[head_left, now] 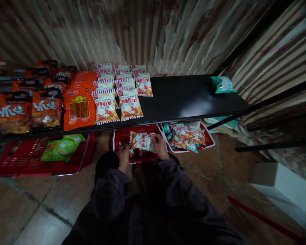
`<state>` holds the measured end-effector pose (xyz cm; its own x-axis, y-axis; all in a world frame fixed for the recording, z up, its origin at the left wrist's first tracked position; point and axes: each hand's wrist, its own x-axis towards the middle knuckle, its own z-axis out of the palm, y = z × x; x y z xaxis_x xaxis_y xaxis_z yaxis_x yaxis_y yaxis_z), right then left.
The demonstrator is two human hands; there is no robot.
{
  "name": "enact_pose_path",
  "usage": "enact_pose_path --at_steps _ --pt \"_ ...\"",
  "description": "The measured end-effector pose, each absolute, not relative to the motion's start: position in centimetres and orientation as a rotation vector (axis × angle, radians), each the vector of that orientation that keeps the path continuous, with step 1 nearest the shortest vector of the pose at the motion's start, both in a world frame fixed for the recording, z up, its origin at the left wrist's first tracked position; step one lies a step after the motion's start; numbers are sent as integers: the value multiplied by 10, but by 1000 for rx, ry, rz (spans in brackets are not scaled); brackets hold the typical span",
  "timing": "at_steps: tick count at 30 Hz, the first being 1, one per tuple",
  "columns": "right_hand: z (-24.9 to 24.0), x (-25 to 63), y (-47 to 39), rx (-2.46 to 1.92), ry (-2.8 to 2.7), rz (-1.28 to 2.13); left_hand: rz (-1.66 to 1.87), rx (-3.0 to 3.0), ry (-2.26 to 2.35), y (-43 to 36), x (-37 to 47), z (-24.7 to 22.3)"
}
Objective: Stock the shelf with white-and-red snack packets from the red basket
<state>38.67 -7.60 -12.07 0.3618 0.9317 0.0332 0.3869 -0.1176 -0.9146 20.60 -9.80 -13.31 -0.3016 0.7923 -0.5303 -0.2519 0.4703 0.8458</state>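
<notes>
A white and orange snack bag is over the middle red basket. My right hand is closed on the bag's right end. At its left, my left hand reaches into the basket beside some small packets; its fingertips are too dark to make out. On the black shelf above, several matching bags stand in rows next to orange packs. More of these bags lie with teal ones in the right red basket.
Black and orange bags fill the shelf's left end; a teal bag lies at its right end. A left red basket holds green bags. A white box and black metal bars are at right.
</notes>
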Motion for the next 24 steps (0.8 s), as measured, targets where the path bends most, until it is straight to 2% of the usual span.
enact_pose_path --at_steps 5,15,24 --pt "-90 376 -99 -1554 -1086 844 1202 364 1346 -115 197 -94" --pt "-52 334 -142 -1269 -492 1031 1342 344 1227 -134 180 -19" --pt "-11 317 -186 -1089 -460 1410 1429 465 1209 -125 177 22"
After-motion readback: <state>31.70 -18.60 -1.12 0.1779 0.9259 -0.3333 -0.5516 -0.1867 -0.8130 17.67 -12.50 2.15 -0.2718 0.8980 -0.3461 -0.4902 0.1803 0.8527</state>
